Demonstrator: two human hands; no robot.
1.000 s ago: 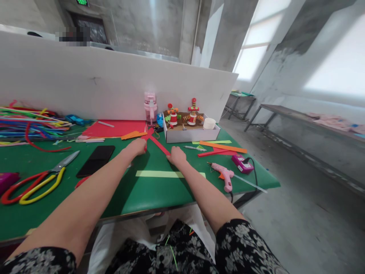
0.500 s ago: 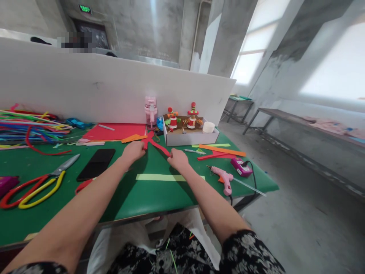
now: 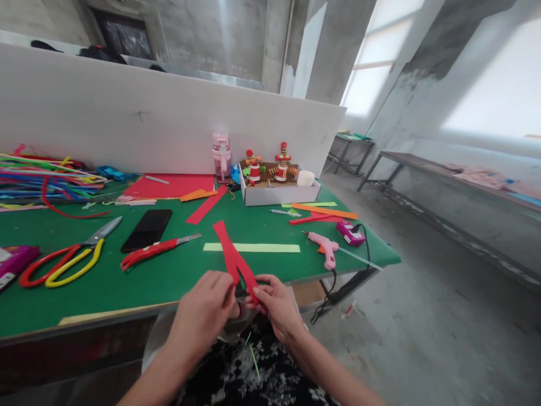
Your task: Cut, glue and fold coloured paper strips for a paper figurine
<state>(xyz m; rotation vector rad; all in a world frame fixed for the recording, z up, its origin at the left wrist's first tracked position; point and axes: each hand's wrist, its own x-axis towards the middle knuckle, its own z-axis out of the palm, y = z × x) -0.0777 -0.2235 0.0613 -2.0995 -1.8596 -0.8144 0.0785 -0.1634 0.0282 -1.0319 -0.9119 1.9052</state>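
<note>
A red paper strip [image 3: 231, 257] is folded into a long loop and held up just in front of the near table edge. My left hand [image 3: 207, 307] pinches its lower end from the left, fingers closed. Pressed on the same end from the right, fingers closed too, is my right hand [image 3: 276, 304]. The loop's far end points toward the table middle. Another red strip [image 3: 205, 206] lies flat further back on the green table [image 3: 127, 282]. A pale green strip [image 3: 251, 247] lies across the table behind the loop.
Red-handled cutters [image 3: 153, 251], red-and-yellow scissors [image 3: 67, 259] and a black phone [image 3: 146, 230] lie left. A pink glue gun [image 3: 323, 248] with cable is right. A white box of craft figures [image 3: 276, 189], a pink bottle [image 3: 221, 155] and coloured sticks [image 3: 42, 180] stand before the white partition [image 3: 127, 121].
Both hands drew back from the table middle to the near edge, bringing one red strip folded into a loop. The other red strip stayed on the table. The view tilted down.
</note>
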